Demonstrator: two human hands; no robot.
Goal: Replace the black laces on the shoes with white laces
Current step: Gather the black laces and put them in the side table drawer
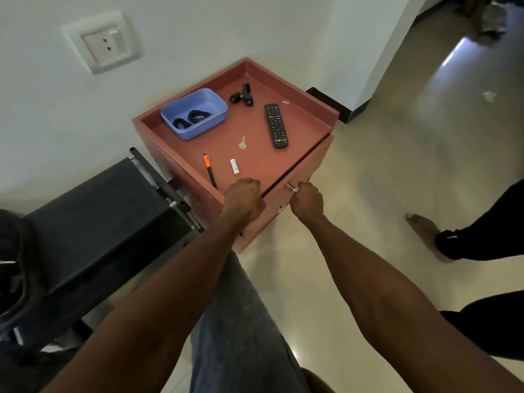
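Observation:
Two coiled black laces (pixel 190 119) lie in a blue plastic tub (pixel 217 103) on a reddish bedside cabinet (pixel 283 89). My left hand (pixel 243 197) rests with curled fingers on the cabinet's near top edge; whether it holds anything is hidden. My right hand (pixel 306 200) grips the small metal knob (pixel 292 189) on the cabinet's drawer front. No shoes and no white laces are in view.
On the cabinet top lie a black remote (pixel 276 125), a key (pixel 242 143), a battery (pixel 234 167), an orange-capped pen (pixel 209 169) and a small black clamp (pixel 243 95). A black bed frame (pixel 107 211) stands at the left. Another person's leg and bare foot (pixel 425 231) are at the right.

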